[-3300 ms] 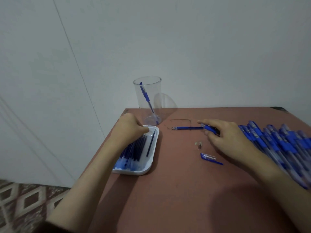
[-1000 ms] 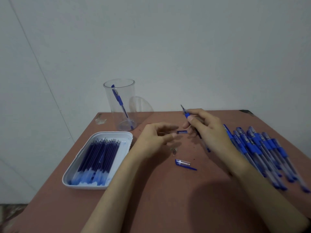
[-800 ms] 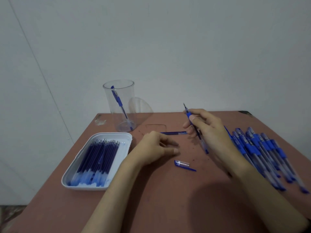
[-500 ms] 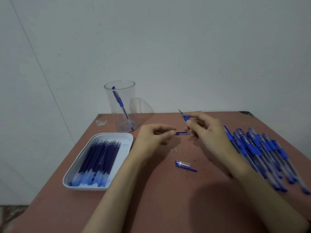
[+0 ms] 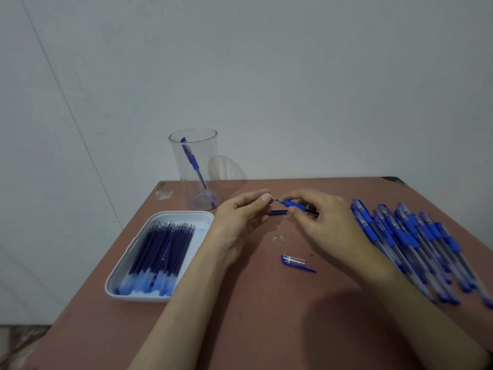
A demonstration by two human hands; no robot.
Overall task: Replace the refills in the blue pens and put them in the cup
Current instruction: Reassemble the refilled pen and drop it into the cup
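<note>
**Second pen in hand, most pens not yet done**

The right hand [image 5: 328, 222] gripped an uncapped pen [image 5: 293, 204]. The left hand [image 5: 240, 217] touched its tip; whether it pinched could not be told. A loose refill [image 5: 278, 212] lay between the hands, and the cap [image 5: 296, 263] lay nearer the body. Left of the left hand sat the tray [image 5: 184, 214] of refills. Beyond it, the cup [image 5: 205, 156] held one finished pen [image 5: 192, 162]. Right of the right hand lay a pile [image 5: 413, 241] of pens, so most of the work seemingly lay ahead.

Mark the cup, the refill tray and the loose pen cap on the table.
cup [image 5: 208, 161], head view, clear side wall.
refill tray [image 5: 133, 298], head view, white near wall.
pen cap [image 5: 293, 260], head view, clear body.
</note>
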